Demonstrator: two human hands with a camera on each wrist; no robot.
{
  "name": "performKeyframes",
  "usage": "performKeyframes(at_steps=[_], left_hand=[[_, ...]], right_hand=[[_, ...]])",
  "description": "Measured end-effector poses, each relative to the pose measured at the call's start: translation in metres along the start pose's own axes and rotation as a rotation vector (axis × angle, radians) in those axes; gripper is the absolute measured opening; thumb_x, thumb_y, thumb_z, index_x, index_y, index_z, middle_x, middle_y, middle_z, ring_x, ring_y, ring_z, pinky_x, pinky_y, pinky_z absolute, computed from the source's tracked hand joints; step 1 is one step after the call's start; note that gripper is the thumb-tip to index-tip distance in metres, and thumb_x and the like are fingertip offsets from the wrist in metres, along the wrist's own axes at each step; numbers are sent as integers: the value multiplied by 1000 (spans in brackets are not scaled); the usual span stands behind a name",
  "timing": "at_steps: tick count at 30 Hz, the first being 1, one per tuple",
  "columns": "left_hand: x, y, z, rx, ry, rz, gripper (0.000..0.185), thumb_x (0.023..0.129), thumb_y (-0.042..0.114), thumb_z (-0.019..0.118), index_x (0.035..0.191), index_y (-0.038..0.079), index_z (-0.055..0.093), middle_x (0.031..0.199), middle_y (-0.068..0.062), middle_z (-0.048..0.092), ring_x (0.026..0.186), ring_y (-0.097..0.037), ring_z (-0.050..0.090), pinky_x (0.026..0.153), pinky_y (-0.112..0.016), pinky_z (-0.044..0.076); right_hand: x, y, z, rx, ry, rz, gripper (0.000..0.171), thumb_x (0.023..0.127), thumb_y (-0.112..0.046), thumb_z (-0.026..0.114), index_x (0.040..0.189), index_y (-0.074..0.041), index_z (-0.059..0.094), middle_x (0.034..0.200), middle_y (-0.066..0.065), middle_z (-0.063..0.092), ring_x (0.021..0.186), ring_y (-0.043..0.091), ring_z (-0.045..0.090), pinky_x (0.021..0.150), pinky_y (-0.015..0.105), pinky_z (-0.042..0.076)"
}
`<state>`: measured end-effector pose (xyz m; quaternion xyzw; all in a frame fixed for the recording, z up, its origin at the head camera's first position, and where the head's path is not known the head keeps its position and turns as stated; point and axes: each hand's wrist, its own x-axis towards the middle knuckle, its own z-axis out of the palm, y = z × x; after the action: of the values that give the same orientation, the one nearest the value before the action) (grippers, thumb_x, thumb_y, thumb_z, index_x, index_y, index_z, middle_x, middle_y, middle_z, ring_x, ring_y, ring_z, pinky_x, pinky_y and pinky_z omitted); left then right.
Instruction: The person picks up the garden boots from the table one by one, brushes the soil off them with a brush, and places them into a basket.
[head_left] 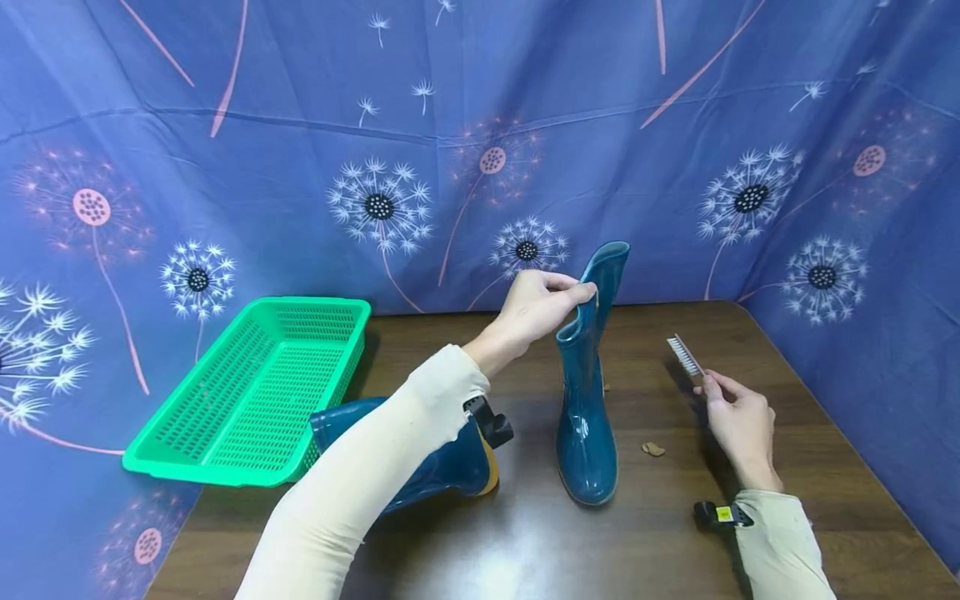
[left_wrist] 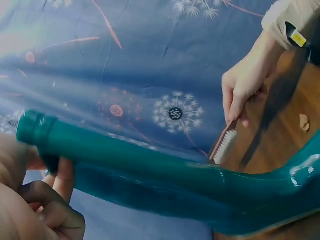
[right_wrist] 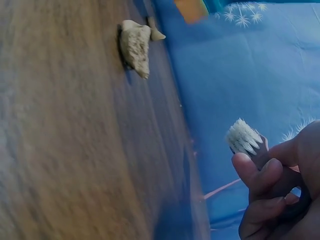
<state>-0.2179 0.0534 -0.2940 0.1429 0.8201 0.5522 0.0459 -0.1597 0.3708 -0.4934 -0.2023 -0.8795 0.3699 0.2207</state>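
Note:
A teal rubber boot (head_left: pixel 587 392) stands upright on the dark wooden table (head_left: pixel 525 542). My left hand (head_left: pixel 536 307) pinches the top rim of its shaft; the shaft (left_wrist: pixel 150 175) fills the left wrist view. To the boot's right, my right hand (head_left: pixel 738 421) holds a small brush (head_left: pixel 684 356) with white bristles, lifted off the table and apart from the boot. The bristles (right_wrist: pixel 244 138) show above my fingers in the right wrist view. A second teal boot (head_left: pixel 442 467) lies on its side under my left forearm.
A green plastic basket (head_left: pixel 255 387) sits at the table's left edge. A small lump of dried dirt (head_left: pixel 653 449) lies on the table right of the upright boot, seen also as a pale clump (right_wrist: pixel 136 46). Blue dandelion-print cloth (head_left: pixel 300 167) surrounds the table.

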Motion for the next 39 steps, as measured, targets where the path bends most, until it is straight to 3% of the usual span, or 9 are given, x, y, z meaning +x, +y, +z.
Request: performKeyframes(at_steps=[3,8,12,16,19,23,26,32,39], left_hand=[[1,-11,-15,-18,33,-30,22,99,36,76,103,16,86,94,6,77,86,-8,59,74,-26,48],[-6,-40,-62,51,74,-20,26,101,37,74,102,14,85,74,9,60,83,-15,54,73,-31,44],[-22,-66,-98,96,66,-2,28,102,37,72,103,10,82,75,4,67,79,-19,59,69,-30,45],[-44,-85,-121,200,75,30,27,102,35,72,103,9,81,85,-4,78,82,-23,70,70,-31,53],[-60,-97,-130,285,103,44,27,102,35,72,107,10,81,95,-7,82,90,-22,75,74,-34,58],[-76,-118,-137,301,117,16,28,101,36,74,109,11,82,91,-8,81,81,-21,75,67,-35,57],[-85,-135,-140,291,117,-27,32,101,36,73,116,9,80,95,-9,81,78,-20,76,68,-35,58],[-96,-157,-149,224,104,-50,39,106,29,67,131,0,73,115,-18,80,94,-27,80,86,-44,64],[-100,-164,-159,167,49,-82,40,109,24,61,139,-3,67,126,-21,76,109,-34,78,99,-52,60]], right_hand=[[-2,-4,5,-3,-11,-21,44,110,-38,54,135,-9,74,107,11,82,123,41,70,77,32,42],[-2,-13,5,-9,-9,-34,44,109,-39,55,137,-11,74,110,12,82,110,30,73,73,26,40],[-2,-19,1,12,4,-43,43,108,-40,57,135,-12,75,88,-19,80,89,6,71,71,23,39],[-10,-34,1,77,13,-95,40,108,-38,60,134,-11,75,77,-45,62,58,-10,51,60,21,39],[-24,-56,5,137,14,-153,36,108,-32,62,134,-11,76,78,-43,63,49,-5,50,52,20,37],[-49,-88,18,165,10,-249,31,108,-23,63,134,-11,76,89,-8,81,53,-3,45,53,21,34],[-74,-112,30,161,-26,-315,31,109,-19,61,137,-12,74,95,11,81,59,-1,45,58,22,34],[-129,-159,59,169,-136,-475,36,108,-11,59,142,-15,70,91,1,76,74,6,58,67,28,44],[-160,-203,93,188,-234,-585,40,107,-11,61,145,-17,68,87,-5,62,71,7,51,60,27,42]])
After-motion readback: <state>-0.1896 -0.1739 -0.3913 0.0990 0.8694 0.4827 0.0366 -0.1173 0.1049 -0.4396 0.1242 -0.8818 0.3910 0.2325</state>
